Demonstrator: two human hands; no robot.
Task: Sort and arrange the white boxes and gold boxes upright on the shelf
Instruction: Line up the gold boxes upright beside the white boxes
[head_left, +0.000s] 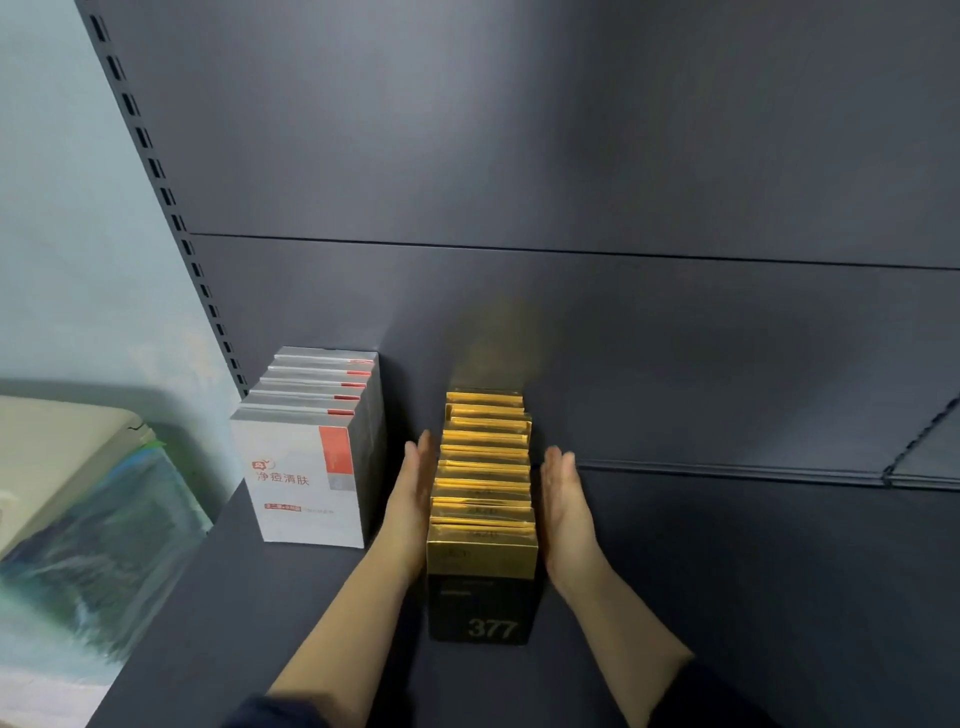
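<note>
Several gold boxes (485, 483) stand upright in one row that runs from the shelf's front toward the back panel; the front one shows "377" on a black lower face. My left hand (413, 493) lies flat with straight fingers against the row's left side. My right hand (563, 499) lies flat against the row's right side. Several white boxes (306, 467) with red markings stand upright in a second row to the left, apart from the gold row.
The dark grey shelf (727, 571) extends bare to the right, with a dark back panel (571, 182) behind. A slotted upright (171, 208) edges the shelf on the left. Beyond it stand a beige object and a plastic-wrapped item (88, 519).
</note>
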